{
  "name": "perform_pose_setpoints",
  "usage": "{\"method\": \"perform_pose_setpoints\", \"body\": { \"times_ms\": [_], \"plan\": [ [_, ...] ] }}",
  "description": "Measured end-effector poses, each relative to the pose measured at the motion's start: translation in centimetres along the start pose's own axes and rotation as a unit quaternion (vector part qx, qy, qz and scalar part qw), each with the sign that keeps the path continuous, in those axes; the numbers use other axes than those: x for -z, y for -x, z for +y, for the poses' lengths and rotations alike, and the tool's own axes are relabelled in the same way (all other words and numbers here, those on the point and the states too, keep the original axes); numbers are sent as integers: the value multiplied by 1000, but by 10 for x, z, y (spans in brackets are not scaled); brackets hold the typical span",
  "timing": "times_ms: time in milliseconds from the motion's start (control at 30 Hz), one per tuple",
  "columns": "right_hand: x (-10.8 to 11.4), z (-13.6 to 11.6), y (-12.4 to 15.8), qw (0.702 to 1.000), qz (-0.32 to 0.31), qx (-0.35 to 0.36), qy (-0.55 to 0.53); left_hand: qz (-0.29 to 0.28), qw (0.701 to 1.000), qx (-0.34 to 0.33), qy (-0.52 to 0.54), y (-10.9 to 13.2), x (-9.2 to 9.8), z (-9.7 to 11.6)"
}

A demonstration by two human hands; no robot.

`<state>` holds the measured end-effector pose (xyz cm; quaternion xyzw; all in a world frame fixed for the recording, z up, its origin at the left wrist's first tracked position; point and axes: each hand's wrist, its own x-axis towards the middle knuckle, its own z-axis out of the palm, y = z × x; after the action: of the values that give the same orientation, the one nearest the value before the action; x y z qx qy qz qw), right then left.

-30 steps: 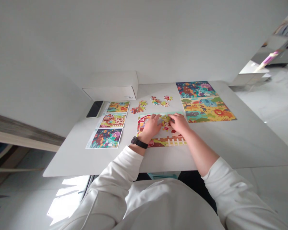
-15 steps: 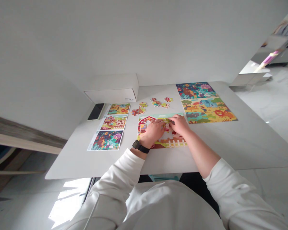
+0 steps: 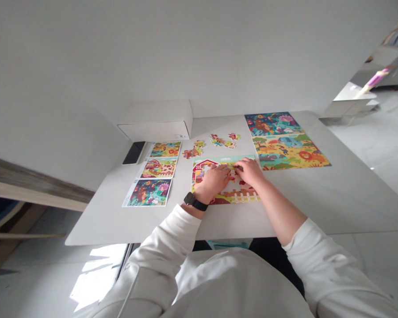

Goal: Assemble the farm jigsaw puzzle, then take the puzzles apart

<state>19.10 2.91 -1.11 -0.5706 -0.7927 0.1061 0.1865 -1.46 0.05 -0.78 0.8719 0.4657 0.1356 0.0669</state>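
Note:
A farm jigsaw puzzle point(image 3: 225, 199) with a red barn and a white fence lies partly assembled on the table, a pale gap showing in its middle. My left hand point(image 3: 215, 179), a black watch on its wrist, rests over the left half with fingers stretched out flat. On the upper right of the puzzle, my right hand point(image 3: 249, 171) has its fingers bent together at a puzzle piece point(image 3: 232, 170), which they partly cover. Loose puzzle pieces lie just beyond: a joined cluster point(image 3: 193, 151), another group point(image 3: 216, 140) and a red-and-green piece point(image 3: 234, 136).
Three small picture sheets point(image 3: 157, 168) line the left side beside a phone point(image 3: 134, 153). Behind them a white box point(image 3: 154, 131) stands against the wall. To the right lie a night-scene puzzle point(image 3: 272, 123) and a savanna puzzle point(image 3: 290, 152) on the white table point(image 3: 305, 198).
The view has shifted slightly. Both hands stay at nearly the same spots on the farm puzzle, and the loose pieces have not moved.

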Motion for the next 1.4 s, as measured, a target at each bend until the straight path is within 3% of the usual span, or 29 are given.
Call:
{"method": "perform_pose_setpoints", "body": {
  "times_ms": [233,633,800,933,1167,1400],
  "plan": [
    [-2,3,0,1000,4,6,-3,0,1000,9,16,2,7,6],
    [0,2,3,999,29,33,-3,12,1000,21,16,6,3,5],
    [1,3,2,1000,7,22,0,20,999,22,18,7,3,6],
    [5,2,3,999,37,22,-20,31,999,20,23,6,1,3],
    [7,1,5,1000,-23,6,8,31,999,27,29,6,3,5],
    [9,-2,5,1000,-26,7,1,33,999,11,27,5,-2,0]
  ]
}}
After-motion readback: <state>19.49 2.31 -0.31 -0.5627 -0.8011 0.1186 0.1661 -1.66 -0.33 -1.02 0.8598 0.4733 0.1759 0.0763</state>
